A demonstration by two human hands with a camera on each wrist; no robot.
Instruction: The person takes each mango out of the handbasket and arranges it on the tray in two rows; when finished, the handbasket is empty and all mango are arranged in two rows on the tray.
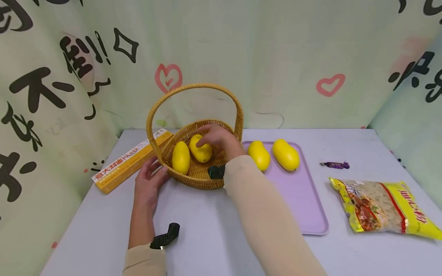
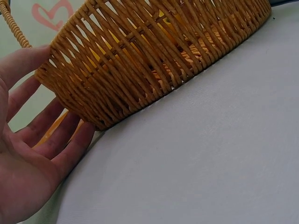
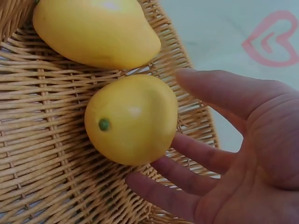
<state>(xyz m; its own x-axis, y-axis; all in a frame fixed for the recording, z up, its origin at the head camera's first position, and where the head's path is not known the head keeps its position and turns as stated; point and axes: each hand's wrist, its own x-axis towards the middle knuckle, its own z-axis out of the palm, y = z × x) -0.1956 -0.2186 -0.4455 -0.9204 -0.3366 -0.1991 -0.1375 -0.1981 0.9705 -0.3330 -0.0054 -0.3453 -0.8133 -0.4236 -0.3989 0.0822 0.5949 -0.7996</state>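
A wicker basket [image 1: 198, 183] with a tall arched handle stands at the back of the table. Inside lie two yellow mangoes, one at the left [image 1: 181, 158] and another [image 1: 200, 148] beside it. My left hand [image 1: 150, 184] holds the basket's left side; in the left wrist view its thumb is at the rim and its fingers lie along the wicker. Over the basket reaches my right hand [image 1: 219, 138]. The right wrist view shows that hand's thumb and fingers [image 3: 205, 93] spread beside the stemmed mango [image 3: 131, 119], with the thumb apart from it; fingertip contact is unclear.
Two more mangoes [image 1: 259, 156] [image 1: 286, 155] lie on a purple tray [image 1: 293, 203] right of the basket. Behind my left hand is a pasta box [image 1: 131, 163]. A purple-wrapped candy [image 1: 335, 165] and a yellow food bag [image 1: 386, 207] lie at the right.
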